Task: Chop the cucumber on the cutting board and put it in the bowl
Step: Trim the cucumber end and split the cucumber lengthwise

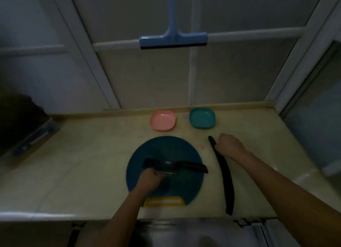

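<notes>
Cucumber (226, 178) lay on the surface (88, 154) right of the cutting board (166, 149), right hand (229, 145) fingers curled round its far end; left hand (150, 177) met the knife (175, 166), grip unclear. Best lifted level onto the board.

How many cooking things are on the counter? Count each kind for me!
bowls: 2 (pink bowl, teal bowl)
cutting board: 1
knife: 1
cucumber: 1
Total: 5
</notes>
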A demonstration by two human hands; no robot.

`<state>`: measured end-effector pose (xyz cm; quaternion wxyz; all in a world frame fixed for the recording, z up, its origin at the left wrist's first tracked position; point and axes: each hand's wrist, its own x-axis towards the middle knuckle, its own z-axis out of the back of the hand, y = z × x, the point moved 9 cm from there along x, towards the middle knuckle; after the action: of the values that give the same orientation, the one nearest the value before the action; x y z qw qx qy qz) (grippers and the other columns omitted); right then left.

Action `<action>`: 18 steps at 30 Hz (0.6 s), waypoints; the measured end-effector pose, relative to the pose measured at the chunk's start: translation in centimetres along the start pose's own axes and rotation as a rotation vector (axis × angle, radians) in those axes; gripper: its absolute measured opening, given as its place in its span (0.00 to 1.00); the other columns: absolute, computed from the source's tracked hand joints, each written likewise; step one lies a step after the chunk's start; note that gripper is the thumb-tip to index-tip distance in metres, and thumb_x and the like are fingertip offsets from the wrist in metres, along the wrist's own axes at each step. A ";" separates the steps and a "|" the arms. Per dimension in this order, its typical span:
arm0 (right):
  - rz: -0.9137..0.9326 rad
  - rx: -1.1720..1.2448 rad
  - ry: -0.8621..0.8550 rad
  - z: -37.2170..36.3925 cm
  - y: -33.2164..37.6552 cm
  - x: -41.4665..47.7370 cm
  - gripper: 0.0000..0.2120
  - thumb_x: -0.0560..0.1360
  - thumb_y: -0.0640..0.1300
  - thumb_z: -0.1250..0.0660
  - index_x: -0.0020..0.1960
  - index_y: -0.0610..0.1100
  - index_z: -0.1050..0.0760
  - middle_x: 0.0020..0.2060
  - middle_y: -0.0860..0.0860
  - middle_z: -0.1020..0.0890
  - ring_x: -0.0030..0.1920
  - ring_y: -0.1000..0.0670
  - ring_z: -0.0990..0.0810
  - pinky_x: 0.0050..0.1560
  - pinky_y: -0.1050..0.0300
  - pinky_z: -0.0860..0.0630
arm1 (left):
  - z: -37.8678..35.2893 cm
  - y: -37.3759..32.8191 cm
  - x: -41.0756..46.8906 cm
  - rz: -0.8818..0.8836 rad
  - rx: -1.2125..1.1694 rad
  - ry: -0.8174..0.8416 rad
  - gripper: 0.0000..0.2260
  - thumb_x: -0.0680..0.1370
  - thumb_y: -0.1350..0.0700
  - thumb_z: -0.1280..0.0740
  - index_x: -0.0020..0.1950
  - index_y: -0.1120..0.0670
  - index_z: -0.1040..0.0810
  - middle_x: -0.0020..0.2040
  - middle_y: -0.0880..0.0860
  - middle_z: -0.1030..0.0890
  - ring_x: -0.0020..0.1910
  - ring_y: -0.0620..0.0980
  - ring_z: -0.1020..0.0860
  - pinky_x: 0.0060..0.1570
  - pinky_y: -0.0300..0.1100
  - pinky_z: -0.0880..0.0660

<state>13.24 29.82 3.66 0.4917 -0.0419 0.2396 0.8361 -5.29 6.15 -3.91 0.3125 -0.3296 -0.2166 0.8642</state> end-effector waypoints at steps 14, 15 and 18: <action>-0.104 0.007 0.263 -7.2 -6.5 3.1 0.16 0.73 0.49 0.31 0.53 0.40 0.29 0.48 0.46 0.22 0.42 0.50 0.23 0.35 0.60 0.27 | -4.8 2.1 0.4 0.222 0.266 -0.042 0.06 0.77 0.48 0.37 0.48 0.50 0.27 0.57 0.54 0.23 0.60 0.54 0.30 0.54 0.43 0.37; -0.091 0.013 0.272 -7.3 -6.5 3.2 0.10 0.73 0.48 0.32 0.45 0.42 0.29 0.41 0.48 0.23 0.37 0.52 0.25 0.32 0.61 0.28 | -4.9 2.2 0.6 0.228 0.257 -0.049 0.07 0.77 0.48 0.36 0.50 0.50 0.26 0.58 0.54 0.23 0.61 0.54 0.31 0.55 0.43 0.37; -0.048 -0.001 0.297 -7.1 -6.0 3.3 0.11 0.73 0.48 0.32 0.40 0.43 0.30 0.40 0.47 0.22 0.34 0.51 0.26 0.26 0.62 0.32 | -4.8 2.6 0.5 0.262 0.193 -0.044 0.11 0.76 0.49 0.34 0.54 0.53 0.22 0.59 0.56 0.24 0.60 0.55 0.29 0.58 0.45 0.34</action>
<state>15.41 31.79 -5.75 0.4707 -0.1710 0.3084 0.8087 -3.30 5.44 -8.95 0.2227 -0.3042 -0.0945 0.9214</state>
